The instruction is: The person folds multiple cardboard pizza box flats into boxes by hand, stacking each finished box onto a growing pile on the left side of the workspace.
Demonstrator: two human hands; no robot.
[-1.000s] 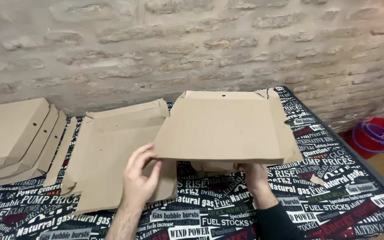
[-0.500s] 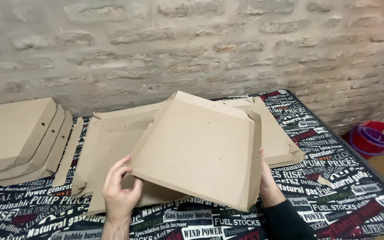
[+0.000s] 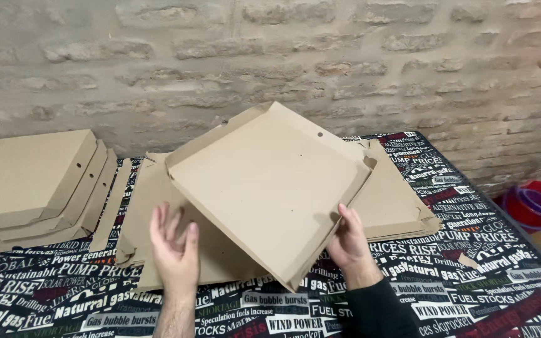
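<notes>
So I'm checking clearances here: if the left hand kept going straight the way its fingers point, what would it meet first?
Probably the tilted cardboard box: the left hand is open, fingers pointing up and away toward the box's lower left edge. Depth is unclear, so it might slip beneath onto the flat cardboard on the table.

Stack of closed cardboard boxes (image 3: 29,181) at left; red bucket (image 3: 536,206) on floor at right; brick wall (image 3: 270,56) behind.

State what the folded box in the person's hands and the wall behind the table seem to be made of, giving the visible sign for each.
Folded box: apparently plain brown cardboard, matte, with creased folded-up edges. Wall: seemingly rough, pale brick with mortar joints showing.
</notes>
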